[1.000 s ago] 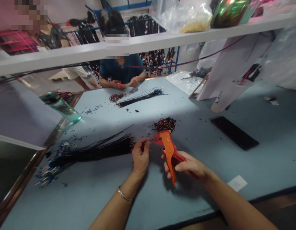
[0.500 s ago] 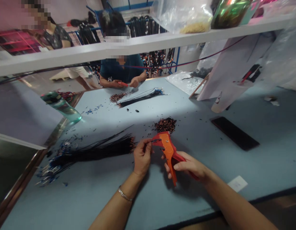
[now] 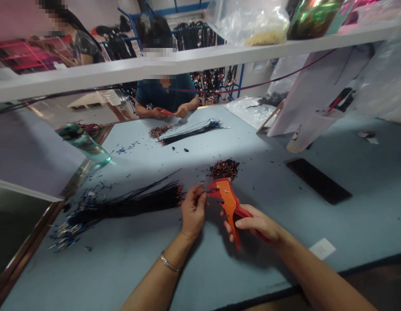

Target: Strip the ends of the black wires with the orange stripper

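My right hand [image 3: 252, 222] is wrapped round an orange and red wire stripper [image 3: 229, 196], its jaws pointing away from me and to the left. Between thumb and fingers, my left hand [image 3: 194, 209] pinches a thin black wire [image 3: 211, 191] whose end is at the stripper's jaws. Left of that hand lies a bundle of black wires [image 3: 132, 203], bare copper ends to the right and blue and silver ends to the left. A pile of short black and copper scraps [image 3: 224, 168] sits just beyond the stripper.
A black phone [image 3: 319, 179] lies at the right. A teal bottle [image 3: 90, 147] stands at the left edge. Across the table, a person [image 3: 166, 97] holds a red tool near another wire bundle [image 3: 194, 131]. A white shelf [image 3: 187, 60] crosses above. Another person is at the back left.
Both hands and the stripper stay almost in place; the left fingers shift very slightly. The person at the back left has changed posture.
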The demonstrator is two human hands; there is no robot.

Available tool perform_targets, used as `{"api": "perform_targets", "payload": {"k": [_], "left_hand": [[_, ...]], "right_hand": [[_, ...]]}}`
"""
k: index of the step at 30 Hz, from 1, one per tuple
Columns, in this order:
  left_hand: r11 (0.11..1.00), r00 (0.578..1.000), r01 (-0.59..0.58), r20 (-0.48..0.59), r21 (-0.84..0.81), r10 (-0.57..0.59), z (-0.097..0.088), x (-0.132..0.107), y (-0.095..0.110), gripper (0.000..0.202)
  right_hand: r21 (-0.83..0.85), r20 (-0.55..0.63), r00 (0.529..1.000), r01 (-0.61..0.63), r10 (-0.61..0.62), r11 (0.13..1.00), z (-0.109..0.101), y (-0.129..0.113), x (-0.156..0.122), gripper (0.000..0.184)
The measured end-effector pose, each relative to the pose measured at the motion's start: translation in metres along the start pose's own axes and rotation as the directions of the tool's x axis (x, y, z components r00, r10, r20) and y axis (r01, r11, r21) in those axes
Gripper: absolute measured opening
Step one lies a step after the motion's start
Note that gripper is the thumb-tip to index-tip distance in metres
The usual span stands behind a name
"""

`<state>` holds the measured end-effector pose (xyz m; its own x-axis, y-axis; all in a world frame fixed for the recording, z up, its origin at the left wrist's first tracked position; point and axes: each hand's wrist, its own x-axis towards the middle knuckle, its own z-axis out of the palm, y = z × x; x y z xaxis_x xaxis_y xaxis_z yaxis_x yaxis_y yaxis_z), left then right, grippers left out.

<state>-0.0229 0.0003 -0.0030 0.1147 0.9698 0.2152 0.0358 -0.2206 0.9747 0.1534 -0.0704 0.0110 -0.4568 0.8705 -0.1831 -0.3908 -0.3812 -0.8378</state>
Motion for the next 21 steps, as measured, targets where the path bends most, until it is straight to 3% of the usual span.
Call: {"api": "perform_targets", "payload": {"k": [21], "left_hand": [[0.999, 0.999, -0.034, 0.014, 0.012, 0.033, -0.0022, -0.0005, -0.0022, 0.026]], "right_hand": [[-0.065, -0.044, 0.999, 0.003, -0.006, 0.998, 0.0016, 0.001, 0.0019, 0.038]]}}
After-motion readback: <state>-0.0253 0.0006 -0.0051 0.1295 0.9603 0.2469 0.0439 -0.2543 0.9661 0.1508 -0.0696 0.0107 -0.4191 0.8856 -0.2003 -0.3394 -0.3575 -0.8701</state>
